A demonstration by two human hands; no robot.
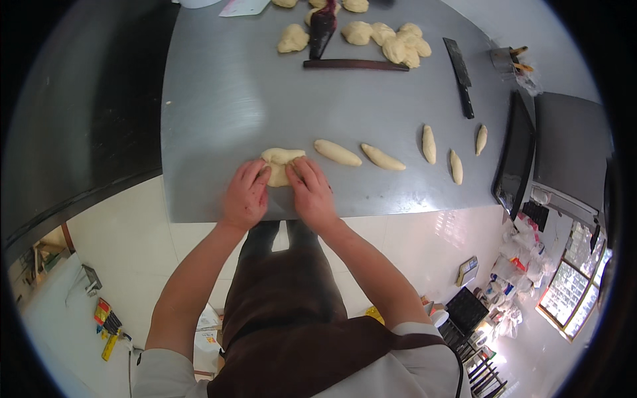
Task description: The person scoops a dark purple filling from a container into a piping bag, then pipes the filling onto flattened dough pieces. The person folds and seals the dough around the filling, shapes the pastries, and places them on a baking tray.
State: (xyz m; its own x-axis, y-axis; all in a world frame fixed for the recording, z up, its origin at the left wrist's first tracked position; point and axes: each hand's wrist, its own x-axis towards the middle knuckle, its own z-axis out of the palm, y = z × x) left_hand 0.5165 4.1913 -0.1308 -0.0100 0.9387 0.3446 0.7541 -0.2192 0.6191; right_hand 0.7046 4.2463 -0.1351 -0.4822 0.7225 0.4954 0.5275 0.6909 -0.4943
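Note:
Near the front edge of a grey metal worktable [214, 124] lies a flattened piece of dough [278, 174], its far edge rolled or folded over. My left hand [247, 194] grips its left side, fingers curled onto it. My right hand [313, 191] holds the right side in the same way, with the thumbs partly hidden against the dough. Reddish smears mark both hands. To the right rest spindle-shaped dough rolls: one nearest my right hand [337, 152], another beside it [383, 157], and several smaller-looking ones such as an upright one [429, 145].
At the back are several dough lumps [357, 33], a piping bag with dark filling [322, 32] and a dark strip or stick [356, 64]. A black-handled cleaver [460, 74] lies toward the right. A black tray [515, 154] stands at the right edge; a metal cup [503, 60] holds wooden-handled tools.

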